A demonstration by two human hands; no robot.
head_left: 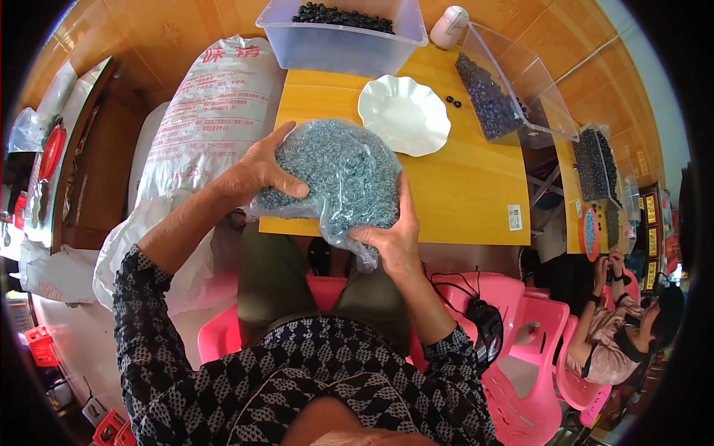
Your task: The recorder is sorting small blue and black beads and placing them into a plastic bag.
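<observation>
Bulging between the left hand [262,169] and the right hand [396,239], a clear plastic bag [346,167] of small grey-blue pieces is held at the near edge of the yellow tabletop [468,201]. Each hand is partly open around one side, thumb pressed on the plastic. Just beyond lies a white wavy-rimmed plate [405,115], near two dark beads [457,104]. Farther back stand a translucent tub [338,50] holding black beads and, right of it, a clear bin [541,85] containing dark blue ones

The yellow table [476,201] bears a white plate [405,117], plastic tubs [342,50] and black beads [457,104].
</observation>
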